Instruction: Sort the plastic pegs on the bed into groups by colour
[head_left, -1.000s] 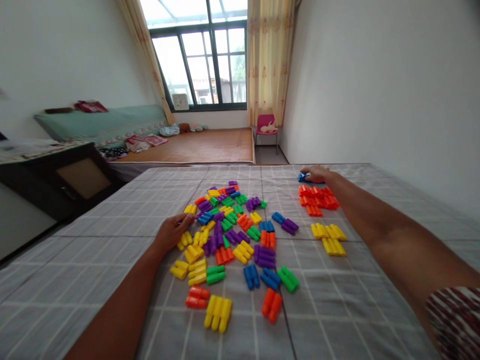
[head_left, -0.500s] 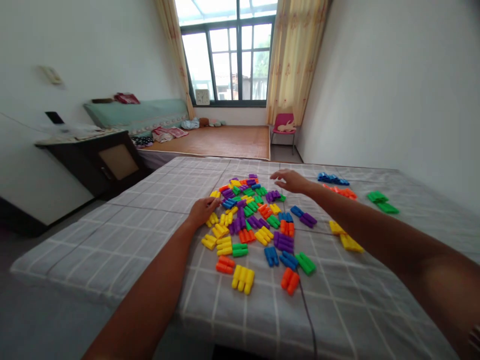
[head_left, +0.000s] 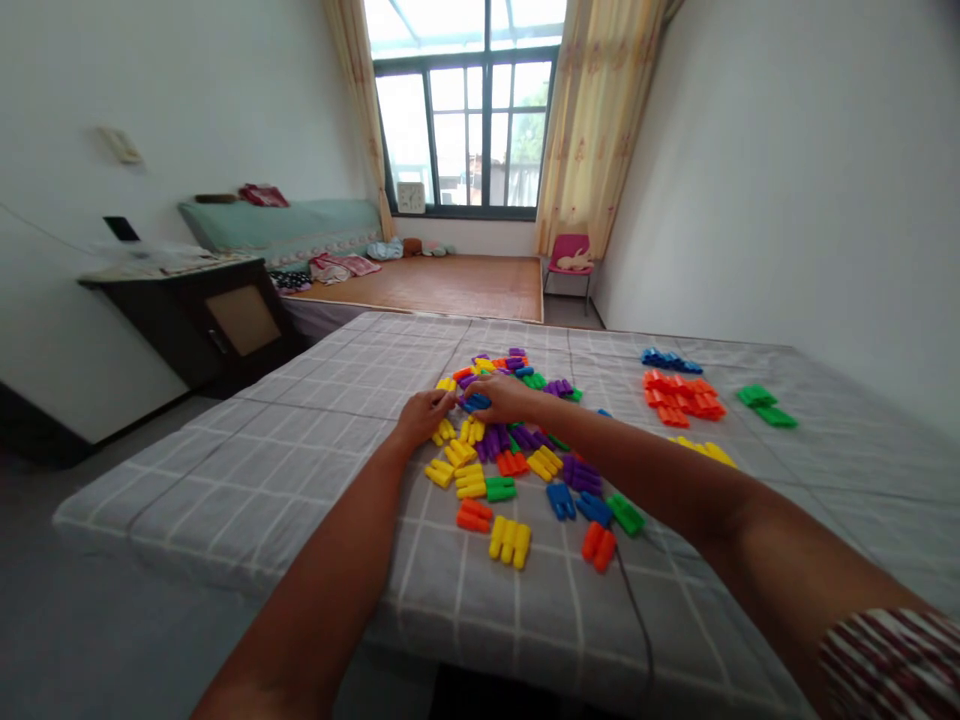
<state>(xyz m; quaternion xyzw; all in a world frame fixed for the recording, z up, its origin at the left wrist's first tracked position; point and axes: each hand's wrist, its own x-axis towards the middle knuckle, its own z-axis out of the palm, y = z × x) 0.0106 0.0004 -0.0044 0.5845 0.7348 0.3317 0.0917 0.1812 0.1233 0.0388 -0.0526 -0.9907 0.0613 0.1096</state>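
My left hand (head_left: 426,414) rests at the left edge of a loose pile of plastic building blocks, its fingers drawn together and their tips partly hidden. My right hand (head_left: 504,397) reaches across the pile, fingers curled down around a blue block (head_left: 475,403) close to the left fingertips. Yellow blocks (head_left: 459,452) lie just below the left hand. Under the right wrist are purple blocks (head_left: 495,441), and the forearm covers part of the heap. Nearer to me lie a yellow block (head_left: 510,541) and an orange block (head_left: 598,546).
On the checked grey cloth (head_left: 247,450), blocks sit sorted by colour at the right: blue blocks (head_left: 670,361), orange blocks (head_left: 681,397), green blocks (head_left: 766,406) and yellow blocks (head_left: 705,450). A dark cabinet (head_left: 232,320) stands at the left.
My right hand has come left and nearer, from beyond the pile's right side onto the blue block beside my left hand. My left hand stays at the pile's edge. The view has shifted slightly.
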